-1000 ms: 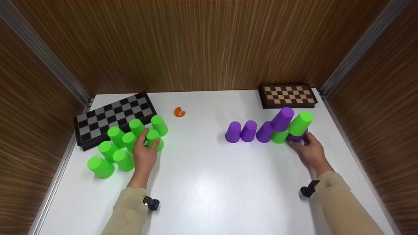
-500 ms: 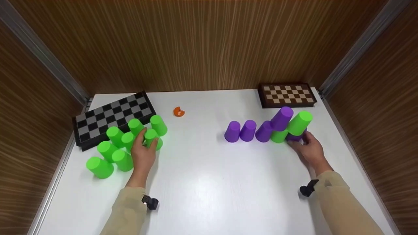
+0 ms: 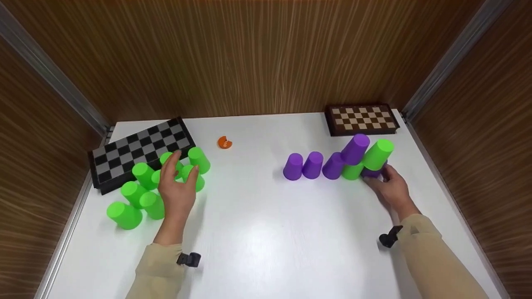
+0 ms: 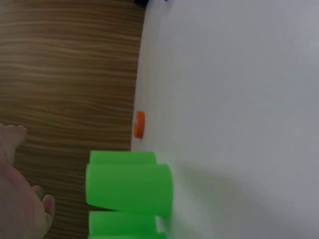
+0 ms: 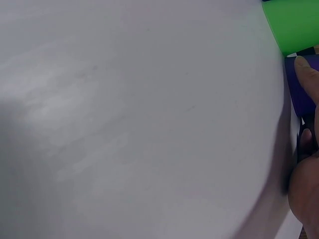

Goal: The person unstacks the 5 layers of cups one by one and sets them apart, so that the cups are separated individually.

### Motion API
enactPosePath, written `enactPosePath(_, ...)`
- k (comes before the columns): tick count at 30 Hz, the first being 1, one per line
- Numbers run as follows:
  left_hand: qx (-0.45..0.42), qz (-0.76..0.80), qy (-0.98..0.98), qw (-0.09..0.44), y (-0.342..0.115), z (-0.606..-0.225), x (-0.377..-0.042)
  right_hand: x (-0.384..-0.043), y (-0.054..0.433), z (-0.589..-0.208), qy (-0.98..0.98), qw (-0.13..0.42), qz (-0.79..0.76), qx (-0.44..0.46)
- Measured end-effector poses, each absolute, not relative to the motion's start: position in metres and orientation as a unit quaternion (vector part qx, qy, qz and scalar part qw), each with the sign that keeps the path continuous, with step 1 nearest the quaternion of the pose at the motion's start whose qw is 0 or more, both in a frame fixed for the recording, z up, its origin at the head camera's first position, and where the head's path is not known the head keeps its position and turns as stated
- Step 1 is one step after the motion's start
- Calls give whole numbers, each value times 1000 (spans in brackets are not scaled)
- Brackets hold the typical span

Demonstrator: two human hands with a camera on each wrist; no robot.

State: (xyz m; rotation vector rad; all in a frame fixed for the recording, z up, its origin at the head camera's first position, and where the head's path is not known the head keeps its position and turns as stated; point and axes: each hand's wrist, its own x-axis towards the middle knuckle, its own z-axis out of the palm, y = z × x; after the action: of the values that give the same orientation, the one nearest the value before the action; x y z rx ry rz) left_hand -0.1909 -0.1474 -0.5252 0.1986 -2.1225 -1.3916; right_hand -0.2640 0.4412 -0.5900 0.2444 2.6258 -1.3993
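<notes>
My left hand (image 3: pixel 178 197) hovers over the group of green cups at the left, thumb and fingers spread. In the left wrist view it is apart from the nearest green cup (image 4: pixel 129 189). My right hand (image 3: pixel 395 192) holds a purple cup (image 3: pixel 371 172) at the right end of a row of upside-down cups; its thumb (image 5: pixel 310 79) lies along that cup in the right wrist view. Beside the held cup stands a green cup (image 3: pixel 352 171). A tilted-looking purple cup (image 3: pixel 355 149) and a green cup (image 3: pixel 378 155) rest on top of this row.
Three more purple cups, one of them the leftmost cup (image 3: pixel 293 167), continue the row leftward. A black-and-grey checkered board (image 3: pixel 139 147) lies behind the green cups. A brown checkered board (image 3: pixel 361 119) and an orange disc (image 3: pixel 224 142) lie toward the back wall (image 3: pixel 257 58).
My left hand has let go of the green cup and lifted up off it, its fingers spreading. My right hand stays at the purple cup. The head view has shifted slightly.
</notes>
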Motion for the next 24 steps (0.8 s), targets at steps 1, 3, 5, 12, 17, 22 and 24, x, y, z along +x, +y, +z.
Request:
enactPosePath(1,62,-527,-794,295,-141,-518,-193,-264,442,-590,877,79,-466,83)
enactPosePath(3,36,-536,-792,291,-125,-503,-200,-264,442,-590,878,81,-465,86)
enactPosePath(5,6,-542,-790,286,-106,-491,-210,-264,442,-590,877,81,-465,85)
enactPosePath(12,-100,-567,-780,244,-20,-453,-253,-266,442,-593,876,65,-472,71)
enactPosePath(17,-156,-584,-781,154,50,-436,-281,-265,443,-594,872,64,-479,76)
enactPosePath(22,-194,-562,-800,84,112,-433,-296,-265,443,-592,873,62,-477,74)
enactPosePath(24,-198,-546,-812,61,131,-436,-301,-264,442,-592,876,67,-472,75)
